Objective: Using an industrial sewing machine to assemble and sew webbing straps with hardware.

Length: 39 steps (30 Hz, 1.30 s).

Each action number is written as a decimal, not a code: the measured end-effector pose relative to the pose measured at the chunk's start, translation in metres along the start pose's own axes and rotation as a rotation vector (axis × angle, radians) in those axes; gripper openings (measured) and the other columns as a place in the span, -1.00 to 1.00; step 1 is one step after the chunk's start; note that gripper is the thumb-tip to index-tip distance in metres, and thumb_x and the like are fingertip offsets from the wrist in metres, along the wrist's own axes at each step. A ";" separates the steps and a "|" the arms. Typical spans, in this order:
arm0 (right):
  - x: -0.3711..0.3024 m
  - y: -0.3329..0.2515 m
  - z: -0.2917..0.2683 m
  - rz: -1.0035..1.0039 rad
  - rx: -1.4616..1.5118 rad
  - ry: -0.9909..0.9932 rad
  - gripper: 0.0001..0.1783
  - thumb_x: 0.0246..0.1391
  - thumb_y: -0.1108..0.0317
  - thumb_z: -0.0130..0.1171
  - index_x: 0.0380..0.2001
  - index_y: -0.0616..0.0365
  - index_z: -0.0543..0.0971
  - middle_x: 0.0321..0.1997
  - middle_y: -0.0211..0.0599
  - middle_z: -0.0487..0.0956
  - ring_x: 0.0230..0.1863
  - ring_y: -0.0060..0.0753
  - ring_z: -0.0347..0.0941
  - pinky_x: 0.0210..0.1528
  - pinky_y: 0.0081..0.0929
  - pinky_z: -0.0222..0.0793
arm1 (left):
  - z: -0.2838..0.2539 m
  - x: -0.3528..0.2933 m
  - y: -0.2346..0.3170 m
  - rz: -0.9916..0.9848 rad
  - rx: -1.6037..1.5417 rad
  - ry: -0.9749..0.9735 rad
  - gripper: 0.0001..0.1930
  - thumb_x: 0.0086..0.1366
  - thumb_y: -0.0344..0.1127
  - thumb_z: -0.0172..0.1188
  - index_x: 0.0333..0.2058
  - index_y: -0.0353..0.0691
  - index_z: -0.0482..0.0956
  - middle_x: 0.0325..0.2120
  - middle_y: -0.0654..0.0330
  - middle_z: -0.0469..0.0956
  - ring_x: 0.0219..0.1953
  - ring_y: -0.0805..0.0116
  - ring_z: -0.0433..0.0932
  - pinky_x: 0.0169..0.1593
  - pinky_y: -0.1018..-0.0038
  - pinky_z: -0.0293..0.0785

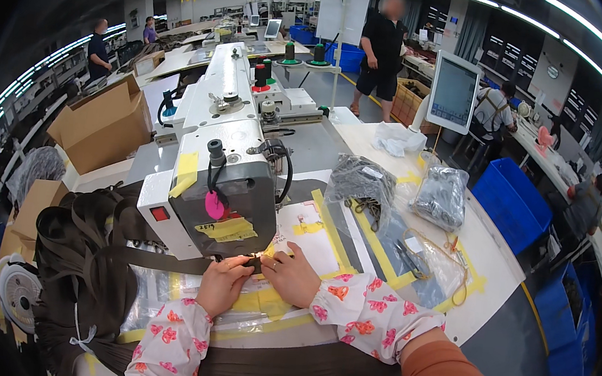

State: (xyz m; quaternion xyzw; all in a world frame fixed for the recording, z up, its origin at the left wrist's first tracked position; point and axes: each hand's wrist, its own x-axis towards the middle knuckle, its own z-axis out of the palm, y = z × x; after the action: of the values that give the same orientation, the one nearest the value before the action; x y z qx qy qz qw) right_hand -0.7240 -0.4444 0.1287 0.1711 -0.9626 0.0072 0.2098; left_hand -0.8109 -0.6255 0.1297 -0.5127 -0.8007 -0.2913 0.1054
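My left hand (223, 285) and my right hand (292, 278) meet just under the front of a white industrial sewing machine (208, 139). A flat dark brown webbing strap (160, 260) runs in from the left, and the fingers of both hands are closed on its end. The machine's head partly hides the fingertips and the spot by the needle. More of the same webbing lies in a thick looped pile (89, 240) to the left. A wide band of strips (283, 369) stretches across the table's near edge, below my forearms.
Clear bags of dark parts (441, 196) and scissors (410, 258) lie right of the machine. A tablet screen (454, 90) stands behind them. Cardboard boxes (104, 122) and a small white fan (19, 297) are at left. Blue bins (509, 204) line the right aisle. Several people are farther off.
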 end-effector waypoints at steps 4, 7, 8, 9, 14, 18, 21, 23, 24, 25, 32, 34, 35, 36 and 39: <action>0.000 0.000 0.000 -0.011 -0.024 0.011 -0.80 -0.13 0.38 0.00 -0.36 0.08 0.52 -0.07 -0.42 0.49 -0.10 -0.46 0.37 0.14 -0.04 0.02 | -0.001 -0.001 -0.002 0.050 0.002 0.007 -0.86 0.09 -0.39 0.13 -0.33 -0.16 0.57 -0.21 0.15 0.53 -0.15 0.25 0.49 -0.21 0.38 0.32; 0.000 0.001 0.000 0.000 -0.009 0.015 -0.80 -0.12 0.38 0.00 -0.36 0.08 0.52 -0.07 -0.41 0.48 -0.09 -0.46 0.36 0.15 -0.03 0.01 | 0.000 -0.001 -0.005 0.016 -0.024 -0.019 -0.86 0.09 -0.41 0.13 -0.33 -0.15 0.56 -0.21 0.15 0.52 -0.14 0.25 0.48 -0.21 0.37 0.31; 0.000 0.001 -0.001 -0.004 -0.029 0.016 -0.79 -0.12 0.38 0.00 -0.35 0.09 0.52 -0.07 -0.42 0.48 -0.08 -0.46 0.36 0.15 -0.03 0.01 | 0.000 -0.001 -0.005 0.012 -0.031 -0.013 -0.86 0.09 -0.41 0.13 -0.33 -0.15 0.56 -0.21 0.15 0.52 -0.14 0.25 0.48 -0.21 0.37 0.31; 0.001 0.001 -0.001 -0.002 -0.048 -0.008 -0.79 -0.12 0.37 0.00 -0.35 0.09 0.53 -0.07 -0.42 0.48 -0.08 -0.46 0.36 0.16 -0.03 0.00 | 0.001 -0.001 -0.006 0.000 -0.026 -0.013 -0.85 0.09 -0.41 0.13 -0.32 -0.15 0.56 -0.21 0.15 0.52 -0.14 0.24 0.48 -0.22 0.36 0.30; 0.003 0.003 -0.001 0.011 -0.041 -0.061 -0.77 -0.11 0.37 0.00 -0.33 0.10 0.53 -0.07 -0.45 0.48 -0.07 -0.46 0.35 0.18 0.01 -0.04 | 0.002 0.000 -0.008 -0.027 -0.017 -0.047 -0.83 0.10 -0.43 0.10 -0.30 -0.14 0.56 -0.21 0.15 0.53 -0.17 0.24 0.49 -0.22 0.34 0.27; 0.009 0.009 0.001 0.021 -0.010 -0.121 -0.77 -0.10 0.38 0.00 -0.31 0.10 0.52 -0.09 -0.48 0.47 -0.05 -0.48 0.33 0.21 0.04 -0.11 | 0.006 0.004 -0.017 -0.091 -0.073 -0.037 -0.85 0.11 -0.39 0.11 -0.31 -0.14 0.57 -0.33 0.10 0.56 -0.31 0.19 0.54 -0.28 0.33 0.33; 0.014 0.013 0.003 0.037 -0.005 -0.145 -0.75 -0.10 0.40 -0.01 -0.27 0.08 0.51 -0.12 -0.51 0.48 -0.02 -0.48 0.31 0.22 0.04 -0.14 | 0.011 0.004 -0.026 -0.091 -0.130 0.025 -0.85 0.11 -0.34 0.13 -0.32 -0.12 0.60 -0.54 0.03 0.55 -0.52 0.11 0.53 -0.42 0.30 0.39; 0.016 0.014 0.004 0.045 -0.012 -0.117 -0.74 -0.10 0.41 -0.01 -0.25 0.07 0.50 -0.14 -0.51 0.47 -0.01 -0.48 0.30 0.22 0.04 -0.15 | 0.014 0.004 -0.033 -0.226 -0.002 -0.050 -0.86 0.11 -0.29 0.15 -0.34 -0.10 0.62 -0.67 -0.02 0.49 -0.65 0.04 0.47 -0.55 0.27 0.39; 0.016 0.014 0.005 0.057 -0.001 -0.133 -0.72 -0.10 0.42 -0.01 -0.24 0.06 0.49 -0.15 -0.51 0.47 0.00 -0.48 0.29 0.23 0.04 -0.15 | 0.016 0.003 -0.036 -0.191 -0.006 -0.001 -0.86 0.11 -0.29 0.15 -0.34 -0.10 0.62 -0.67 -0.02 0.49 -0.65 0.04 0.47 -0.55 0.27 0.39; 0.016 0.014 0.005 0.062 -0.011 -0.135 -0.72 -0.10 0.42 -0.01 -0.24 0.06 0.49 -0.15 -0.51 0.47 0.00 -0.48 0.29 0.23 0.04 -0.15 | 0.017 0.002 -0.038 -0.150 0.023 0.020 -0.86 0.12 -0.27 0.15 -0.35 -0.10 0.62 -0.69 -0.02 0.48 -0.67 0.04 0.47 -0.56 0.27 0.38; 0.013 0.012 0.013 0.081 -0.005 -0.094 -0.71 -0.10 0.42 -0.01 -0.22 0.07 0.48 -0.11 -0.49 0.44 0.03 -0.46 0.27 0.22 0.03 -0.13 | 0.021 -0.002 -0.042 -0.122 0.092 0.075 -0.84 0.13 -0.25 0.15 -0.36 -0.13 0.63 -0.70 -0.03 0.47 -0.70 0.03 0.43 -0.58 0.26 0.35; 0.011 0.012 0.015 0.094 -0.009 -0.082 -0.71 -0.09 0.42 -0.01 -0.21 0.08 0.48 -0.09 -0.48 0.43 0.03 -0.46 0.26 0.22 0.02 -0.12 | 0.020 0.000 -0.040 -0.147 0.052 0.045 -0.85 0.13 -0.25 0.15 -0.35 -0.12 0.63 -0.69 -0.02 0.48 -0.69 0.02 0.43 -0.56 0.26 0.36; 0.011 0.011 0.015 0.090 -0.004 -0.060 -0.70 -0.10 0.42 -0.01 -0.21 0.08 0.48 -0.08 -0.47 0.43 0.04 -0.45 0.26 0.22 0.02 -0.12 | 0.019 0.002 -0.039 -0.193 0.017 -0.007 -0.85 0.14 -0.25 0.14 -0.35 -0.11 0.62 -0.68 -0.02 0.49 -0.68 0.01 0.43 -0.55 0.26 0.36; 0.011 0.011 0.016 0.087 0.012 -0.089 -0.69 -0.10 0.42 -0.01 -0.20 0.09 0.48 -0.07 -0.45 0.42 0.05 -0.45 0.26 0.22 0.01 -0.11 | 0.017 0.003 -0.037 -0.172 0.015 0.014 -0.85 0.14 -0.25 0.14 -0.35 -0.11 0.62 -0.68 -0.02 0.49 -0.68 0.01 0.43 -0.55 0.26 0.36; 0.011 0.011 0.016 0.105 0.043 -0.096 -0.68 -0.11 0.41 0.00 -0.19 0.10 0.48 -0.03 -0.43 0.41 0.06 -0.45 0.25 0.19 -0.07 -0.05 | 0.013 0.008 -0.030 -0.150 0.026 0.004 -0.85 0.16 -0.27 0.10 -0.32 -0.08 0.61 -0.60 0.02 0.52 -0.64 0.03 0.45 -0.51 0.25 0.37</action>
State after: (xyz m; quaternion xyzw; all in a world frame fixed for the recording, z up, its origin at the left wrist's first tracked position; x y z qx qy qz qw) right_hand -0.7432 -0.4387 0.1189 0.1249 -0.9789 0.0306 0.1591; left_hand -0.8390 -0.6213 0.1123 -0.4493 -0.8404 -0.2890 0.0914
